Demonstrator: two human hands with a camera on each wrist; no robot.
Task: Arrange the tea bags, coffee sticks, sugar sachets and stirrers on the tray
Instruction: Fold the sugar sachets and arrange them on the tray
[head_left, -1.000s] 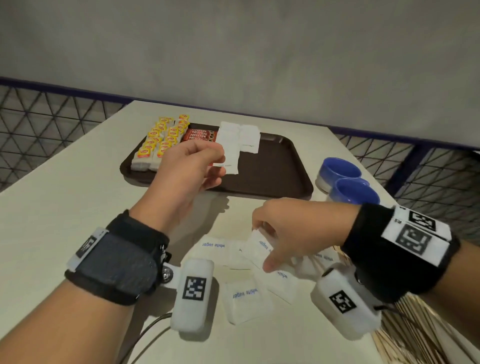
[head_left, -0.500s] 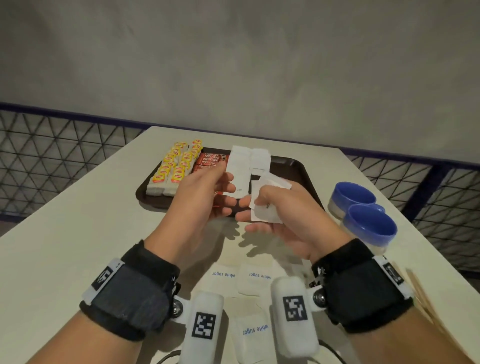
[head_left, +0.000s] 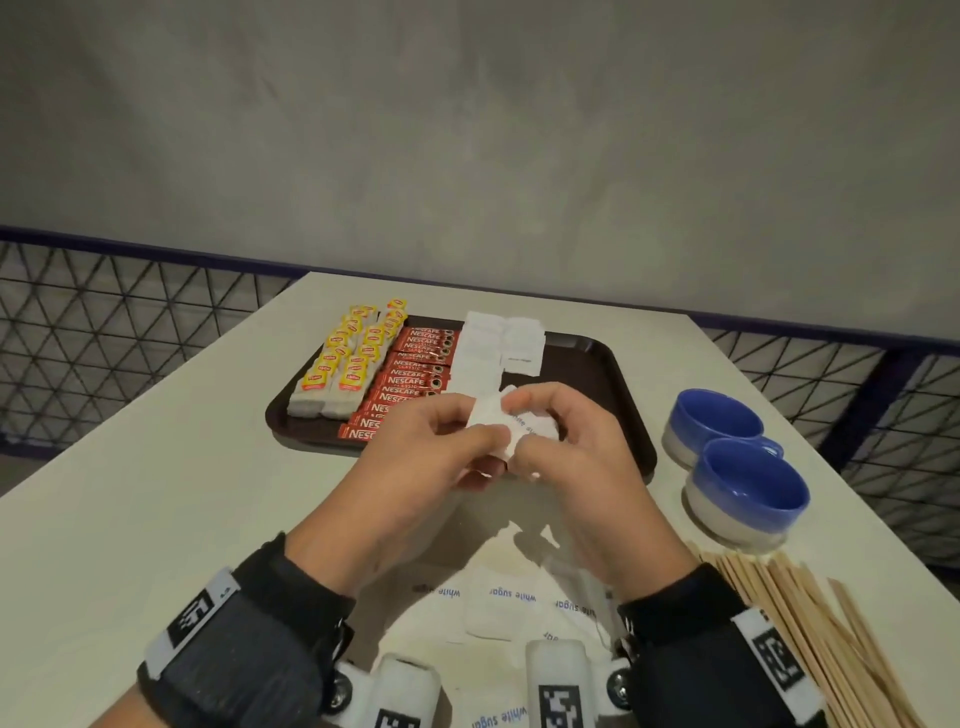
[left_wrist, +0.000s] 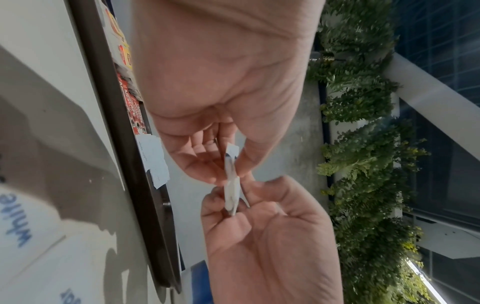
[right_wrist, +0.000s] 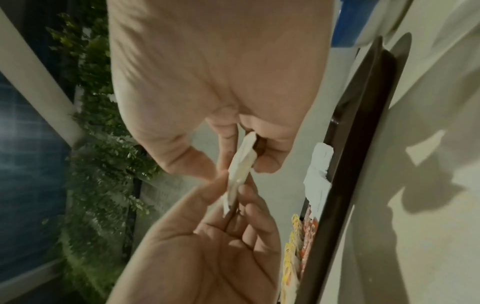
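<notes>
Bringing our hands together above the tray's (head_left: 618, 374) near edge, we now pinch a small stack of sugar sachets (head_left: 501, 426) between both: the left hand (head_left: 426, 457) and the right hand (head_left: 566, 457) each curl thumb and fingers round it. A second ago the right hand was down at the loose sachets (head_left: 506, 605) on the table; now it has carried some up. We judge we are squaring the stack before laying it beside the sachets on the tray (head_left: 498, 348). The stirrers (head_left: 810, 623) wait untouched.
</notes>
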